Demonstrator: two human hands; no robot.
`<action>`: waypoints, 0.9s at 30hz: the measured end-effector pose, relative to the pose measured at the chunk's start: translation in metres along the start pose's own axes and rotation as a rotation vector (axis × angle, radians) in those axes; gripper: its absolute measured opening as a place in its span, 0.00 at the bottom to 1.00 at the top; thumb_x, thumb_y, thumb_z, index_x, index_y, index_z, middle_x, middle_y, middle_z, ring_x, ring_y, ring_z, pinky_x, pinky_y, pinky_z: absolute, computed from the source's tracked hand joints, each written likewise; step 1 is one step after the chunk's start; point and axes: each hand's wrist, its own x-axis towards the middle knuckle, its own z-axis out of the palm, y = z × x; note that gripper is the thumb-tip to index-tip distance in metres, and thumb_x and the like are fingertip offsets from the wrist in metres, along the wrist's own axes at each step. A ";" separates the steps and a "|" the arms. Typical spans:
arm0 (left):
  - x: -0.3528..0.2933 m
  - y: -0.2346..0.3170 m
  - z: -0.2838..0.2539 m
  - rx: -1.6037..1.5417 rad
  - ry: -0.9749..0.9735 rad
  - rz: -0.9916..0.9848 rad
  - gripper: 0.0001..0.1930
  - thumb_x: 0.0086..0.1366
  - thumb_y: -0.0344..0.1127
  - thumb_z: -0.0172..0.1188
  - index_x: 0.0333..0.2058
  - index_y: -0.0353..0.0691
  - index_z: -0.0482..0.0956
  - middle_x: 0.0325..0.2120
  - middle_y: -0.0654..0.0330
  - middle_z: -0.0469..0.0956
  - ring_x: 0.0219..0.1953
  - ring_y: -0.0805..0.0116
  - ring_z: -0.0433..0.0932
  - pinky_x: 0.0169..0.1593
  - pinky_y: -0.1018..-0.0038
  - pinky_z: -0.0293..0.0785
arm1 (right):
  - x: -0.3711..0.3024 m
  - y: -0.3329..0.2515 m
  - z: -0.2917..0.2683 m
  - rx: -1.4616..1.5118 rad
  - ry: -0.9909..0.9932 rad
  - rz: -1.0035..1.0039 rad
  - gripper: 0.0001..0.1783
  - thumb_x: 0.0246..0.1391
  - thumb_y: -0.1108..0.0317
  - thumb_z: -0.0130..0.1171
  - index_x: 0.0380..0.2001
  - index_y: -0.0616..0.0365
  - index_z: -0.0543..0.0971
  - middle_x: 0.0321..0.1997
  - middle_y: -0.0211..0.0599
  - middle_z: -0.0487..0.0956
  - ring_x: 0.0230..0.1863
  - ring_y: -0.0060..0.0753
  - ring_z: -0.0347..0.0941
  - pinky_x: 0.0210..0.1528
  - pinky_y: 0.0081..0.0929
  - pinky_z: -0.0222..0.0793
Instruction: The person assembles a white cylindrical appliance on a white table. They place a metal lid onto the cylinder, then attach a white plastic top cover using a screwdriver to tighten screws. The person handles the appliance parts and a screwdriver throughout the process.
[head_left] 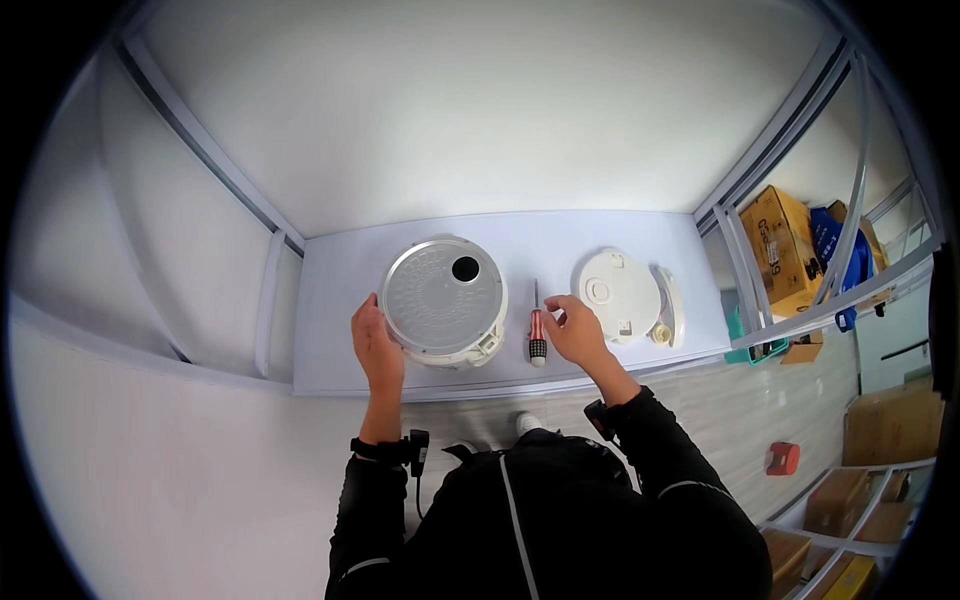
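Observation:
A round white appliance (440, 352), much like a rice cooker, sits at the left of the white table. Its top is a grey metal disc (430, 310) with a round black spot off its middle. Against its left side rests my left hand (376, 345), open, the fingers stretched out; firm contact cannot be made out. A screwdriver (537, 335) with a red and black handle lies between the appliance and my right hand (577, 330), its shaft toward the far edge. My right hand is beside that handle, thumb and fingers apart, holding nothing visible.
Right of my right hand lie a round white cover (630, 290), a curved white handle-like strip (674, 310) and a small cream round part (661, 334). The table (340, 260) meets a white wall behind. Metal frame posts (745, 260) flank it; cardboard boxes (785, 255) stand beyond the right one.

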 end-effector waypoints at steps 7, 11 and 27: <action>-0.010 0.053 0.011 0.607 0.009 0.483 0.22 0.65 0.34 0.63 0.58 0.37 0.80 0.63 0.50 0.73 0.64 0.48 0.72 0.68 0.54 0.65 | -0.012 0.009 0.005 -0.246 -0.139 -0.018 0.22 0.57 0.57 0.67 0.53 0.52 0.81 0.47 0.45 0.81 0.47 0.53 0.80 0.48 0.44 0.77; -0.019 0.088 0.022 0.670 -0.372 0.683 0.19 0.62 0.35 0.67 0.52 0.40 0.85 0.59 0.55 0.79 0.67 0.47 0.72 0.71 0.50 0.62 | -0.008 0.002 0.016 -0.359 -0.215 -0.020 0.27 0.55 0.55 0.68 0.56 0.52 0.79 0.48 0.47 0.79 0.49 0.54 0.80 0.49 0.47 0.77; -0.040 0.090 0.033 0.739 -0.678 0.564 0.21 0.62 0.47 0.71 0.52 0.47 0.87 0.59 0.63 0.80 0.67 0.52 0.73 0.71 0.44 0.61 | -0.001 0.013 0.047 -0.470 -0.341 0.090 0.43 0.50 0.55 0.71 0.67 0.56 0.69 0.52 0.56 0.77 0.48 0.60 0.81 0.52 0.50 0.78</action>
